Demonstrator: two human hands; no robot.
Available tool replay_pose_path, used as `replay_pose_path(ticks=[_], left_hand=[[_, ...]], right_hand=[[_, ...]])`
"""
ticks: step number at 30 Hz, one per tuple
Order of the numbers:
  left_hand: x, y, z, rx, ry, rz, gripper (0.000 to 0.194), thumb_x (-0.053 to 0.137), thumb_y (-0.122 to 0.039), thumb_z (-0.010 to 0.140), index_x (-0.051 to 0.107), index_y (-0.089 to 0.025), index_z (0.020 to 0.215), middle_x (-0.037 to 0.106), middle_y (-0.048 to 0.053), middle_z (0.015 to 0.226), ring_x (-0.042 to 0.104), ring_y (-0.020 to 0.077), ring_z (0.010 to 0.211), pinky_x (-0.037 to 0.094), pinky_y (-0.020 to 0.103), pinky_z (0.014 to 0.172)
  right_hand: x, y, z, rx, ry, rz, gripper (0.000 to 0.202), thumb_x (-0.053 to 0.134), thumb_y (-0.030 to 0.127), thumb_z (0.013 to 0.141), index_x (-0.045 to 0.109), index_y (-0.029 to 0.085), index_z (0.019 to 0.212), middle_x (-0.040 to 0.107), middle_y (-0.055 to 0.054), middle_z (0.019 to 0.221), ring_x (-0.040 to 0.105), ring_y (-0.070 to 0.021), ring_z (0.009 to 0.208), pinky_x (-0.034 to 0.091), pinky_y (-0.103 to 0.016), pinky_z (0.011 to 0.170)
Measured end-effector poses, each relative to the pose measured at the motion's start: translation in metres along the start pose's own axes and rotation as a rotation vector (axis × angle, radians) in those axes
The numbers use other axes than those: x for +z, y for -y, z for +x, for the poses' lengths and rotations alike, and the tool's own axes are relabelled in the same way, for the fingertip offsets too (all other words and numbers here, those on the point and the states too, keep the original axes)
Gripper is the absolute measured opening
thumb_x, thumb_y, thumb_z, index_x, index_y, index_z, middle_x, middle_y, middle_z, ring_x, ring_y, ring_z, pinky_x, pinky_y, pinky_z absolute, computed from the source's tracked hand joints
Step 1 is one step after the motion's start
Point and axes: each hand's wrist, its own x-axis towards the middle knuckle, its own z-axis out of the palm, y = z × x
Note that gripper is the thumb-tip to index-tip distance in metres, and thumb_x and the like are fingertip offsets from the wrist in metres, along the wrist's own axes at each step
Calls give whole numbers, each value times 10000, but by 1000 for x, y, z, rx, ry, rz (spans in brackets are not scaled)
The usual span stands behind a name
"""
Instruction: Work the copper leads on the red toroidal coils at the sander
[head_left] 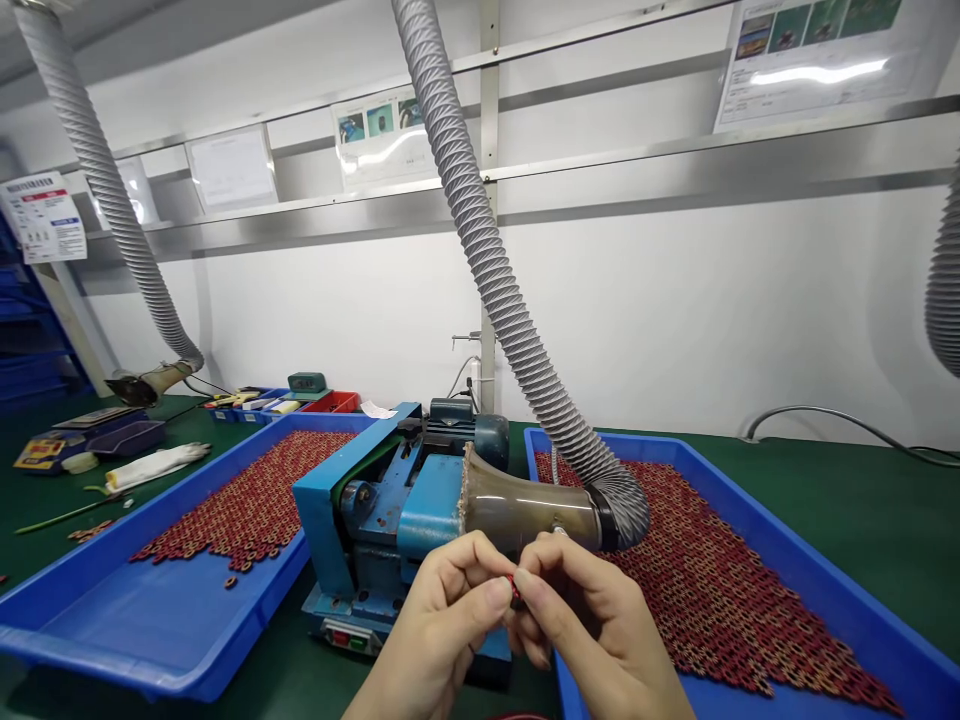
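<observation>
Both hands meet at the lower middle of the head view, in front of a blue belt machine (431,500). My left hand (454,620) pinches a small red ring (514,590) between thumb and forefinger. From the other side my right hand (589,625) grips the same piece, its fingertips touching it too. Most of the ring is hidden by the fingertips. Many red and copper-coloured rings (720,570) lie in the right blue tray (840,580). More such rings (247,500) cover the back part of the left blue tray (135,675).
A grey ribbed hose (487,250) runs down to a brownish duct (532,508) on the machine. White gloves (161,463), a purple tray (126,440) and small bins (330,402) stand at the left on the green table (750,465). Another hose (124,210) hangs at the left.
</observation>
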Motion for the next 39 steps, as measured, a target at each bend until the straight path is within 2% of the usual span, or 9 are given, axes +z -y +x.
replay_pose_path(ticks=[6,11,16,22,25,27,32,36,39], left_hand=[[-2,0,1,-4,19,9,316,900,-332,670,665,-124,713,662,-1,597,621,105,535,495,206,563],[-3,-3,1,-21,51,-9,303,878,-349,705,667,-135,749,674,8,602,632,101,542,483,202,595],[-2,-3,0,-18,54,-48,266,887,-317,695,695,-141,751,686,16,597,650,108,548,499,193,591],[2,-5,0,-13,6,18,309,918,-343,636,711,-125,707,677,8,580,618,97,517,501,180,541],[2,-5,-1,7,-17,82,344,922,-386,615,713,-127,701,669,-2,585,606,90,524,498,175,541],[2,-4,-1,18,-14,104,346,916,-396,625,708,-129,698,663,-5,580,603,87,527,491,170,547],[1,-2,0,18,28,81,312,892,-374,671,706,-125,697,678,10,579,612,99,523,500,180,550],[1,-2,1,8,14,38,302,904,-347,658,707,-123,702,678,14,575,620,100,520,504,179,545],[0,-1,1,0,-8,17,311,912,-335,647,694,-118,698,665,10,578,621,103,532,508,185,549]], right_hand=[[3,0,0,48,-24,82,496,722,611,785,539,172,648,444,56,546,394,-86,492,336,-242,504],[2,-2,0,-2,-71,135,397,768,484,790,603,171,610,490,39,565,463,-99,488,398,-243,513],[-6,-4,0,-143,-11,48,306,731,376,848,684,176,621,533,13,618,509,-109,520,416,-242,516],[-15,-3,0,-105,83,-61,266,631,338,914,646,180,701,552,19,657,542,-110,560,425,-235,550],[-17,-3,-1,-126,120,-251,312,546,340,959,578,189,688,566,6,655,552,-129,593,436,-250,582],[-17,-3,-1,-120,118,-296,319,519,350,966,550,196,689,559,3,653,546,-138,603,434,-258,585],[-9,-3,-1,-74,70,-140,377,541,445,950,510,193,672,490,28,634,483,-116,553,395,-251,545],[-3,-3,0,-27,49,-47,440,611,548,896,510,185,668,459,43,621,454,-106,540,372,-246,525],[-2,-4,1,-39,29,-35,456,621,568,885,516,183,665,446,47,619,437,-102,533,354,-250,514]])
